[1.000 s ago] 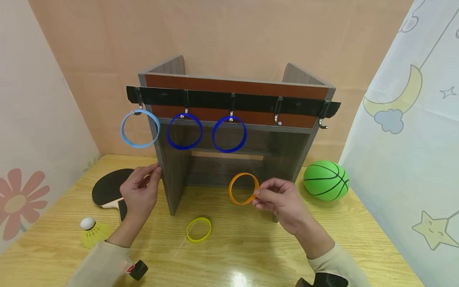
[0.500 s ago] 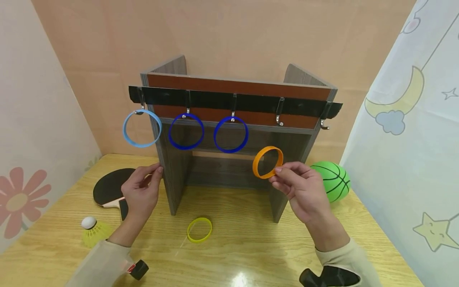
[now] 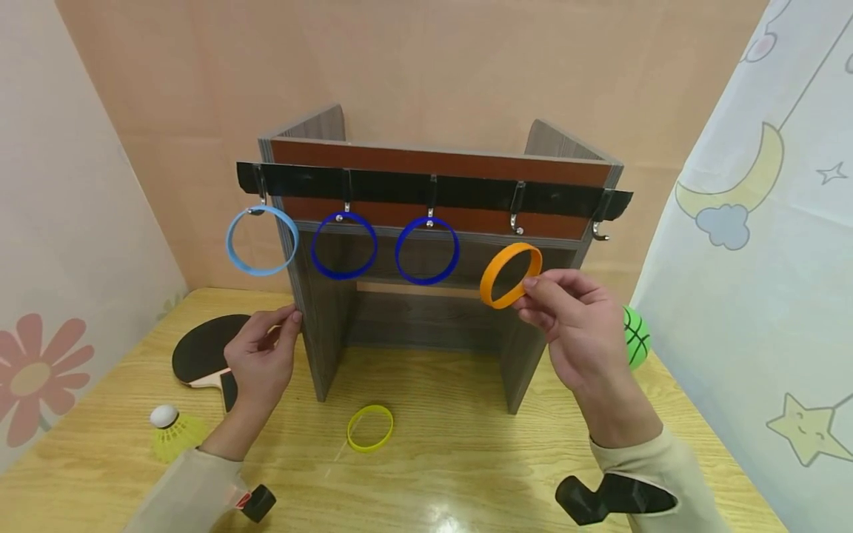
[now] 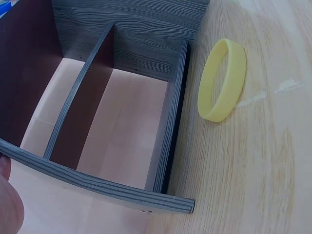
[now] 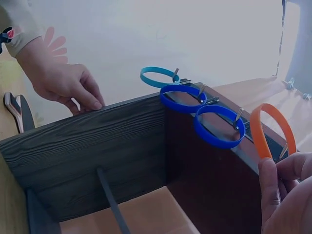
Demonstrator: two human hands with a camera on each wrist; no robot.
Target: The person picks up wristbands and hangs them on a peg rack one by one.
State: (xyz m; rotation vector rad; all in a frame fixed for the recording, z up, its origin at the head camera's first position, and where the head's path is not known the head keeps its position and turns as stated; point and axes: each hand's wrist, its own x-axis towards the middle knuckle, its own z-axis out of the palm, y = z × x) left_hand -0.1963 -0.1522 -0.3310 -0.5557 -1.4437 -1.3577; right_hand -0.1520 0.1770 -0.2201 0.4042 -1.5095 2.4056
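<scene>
My right hand [image 3: 580,318] pinches an orange silicone wristband [image 3: 488,275] between thumb and fingers. The band is tilted just below the fourth hook [image 3: 516,219] of a black hook strip [image 3: 393,183]. On the strip's three left hooks hang a light blue wristband [image 3: 230,248] and two dark blue wristbands [image 3: 315,255], [image 3: 457,252]. My left hand [image 3: 262,355] pinches the front edge of the left side panel of a grey wooden shelf [image 3: 312,318]; the right wrist view shows its fingers at that edge too. A yellow wristband [image 4: 237,83] lies on the table before the shelf.
A green ball [image 3: 637,339] sits behind my right hand, partly hidden. Left of the shelf lie a black table tennis bat [image 3: 203,348] and a yellow shuttlecock [image 3: 175,437]. The fifth hook [image 3: 601,232] at the strip's right end carries no band.
My right hand has lifted the orange wristband up and to the right, from low before the shelf to just under the fourth hook. My left hand stays at the panel.
</scene>
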